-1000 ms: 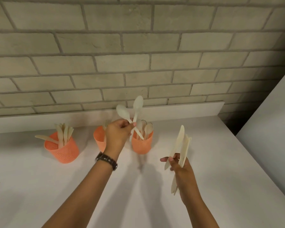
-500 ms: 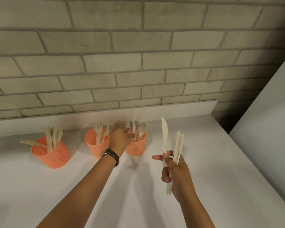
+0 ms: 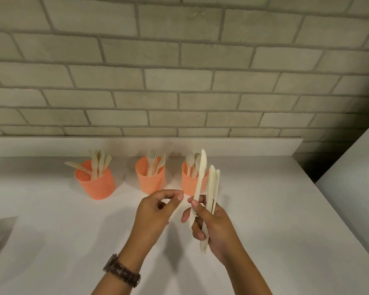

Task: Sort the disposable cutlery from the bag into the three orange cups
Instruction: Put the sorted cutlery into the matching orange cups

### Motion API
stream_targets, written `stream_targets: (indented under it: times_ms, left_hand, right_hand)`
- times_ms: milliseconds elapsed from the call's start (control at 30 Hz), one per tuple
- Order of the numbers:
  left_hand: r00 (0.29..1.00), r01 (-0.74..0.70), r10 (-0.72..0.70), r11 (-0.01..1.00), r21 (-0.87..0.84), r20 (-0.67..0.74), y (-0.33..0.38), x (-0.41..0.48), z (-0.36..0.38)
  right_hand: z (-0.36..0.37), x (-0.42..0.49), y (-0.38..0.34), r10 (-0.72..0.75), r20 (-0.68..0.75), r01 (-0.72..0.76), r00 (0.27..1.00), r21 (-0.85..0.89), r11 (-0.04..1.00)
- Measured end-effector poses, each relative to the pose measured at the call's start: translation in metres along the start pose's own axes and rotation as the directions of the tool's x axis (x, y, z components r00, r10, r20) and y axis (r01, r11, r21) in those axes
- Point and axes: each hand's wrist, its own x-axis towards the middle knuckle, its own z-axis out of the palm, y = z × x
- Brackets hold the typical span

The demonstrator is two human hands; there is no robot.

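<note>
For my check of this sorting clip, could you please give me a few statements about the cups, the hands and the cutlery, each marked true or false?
1. Three orange cups stand in a row near the wall: left cup, middle cup, right cup. True.
2. The right hand is empty. False: it holds a bunch of knives, blades up.
3. The left hand holds two spoons. False: it holds nothing, its thumb and fingers pinched close to the knives.
4. The middle cup holds forks. True.
5. A wristwatch sits on the left wrist. True.
</note>
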Motion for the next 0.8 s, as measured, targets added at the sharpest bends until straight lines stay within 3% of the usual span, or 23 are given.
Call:
stream_targets:
  times_ms: [333, 433, 500, 600, 667, 800]
  left_hand:
    - [0.995, 0.103, -0.101, 0.984, -0.144, 0.023, -0.006, -0.022, -0.042]
    - [0.986, 0.1, -0.13, 0.964, -0.248, -0.106, -0.011, -0.025, -0.051]
    - [0.975, 0.088, -0.144, 0.948, -0.306, -0.168, -0.013, -0.027, -0.056]
    - [0.964, 0.112, -0.183, 0.937, -0.331, -0.194, -0.016, -0.03, -0.06]
    - [0.961, 0.124, -0.195, 0.937, -0.326, -0.195, -0.017, -0.032, -0.06]
    - [0.96, 0.135, -0.202, 0.94, -0.312, -0.192, -0.019, -0.035, -0.059]
  right_hand:
    - [0.048, -0.011, 0.016, 0.021, 0.216, 0.037, 0.976, -0.261, 0.965]
    - [0.051, -0.011, 0.023, 0.058, 0.069, -0.033, 0.996, -0.324, 0.945]
    - [0.046, -0.008, 0.028, 0.046, -0.05, -0.064, 0.998, -0.467, 0.882]
    - [0.033, -0.006, 0.035, 0.034, -0.101, -0.089, 0.994, -0.608, 0.789]
    - [0.029, -0.007, 0.033, 0.103, -0.062, -0.119, 0.993, -0.595, 0.795]
    - [0.018, -0.012, 0.02, 0.267, 0.118, -0.225, 0.956, -0.284, 0.932]
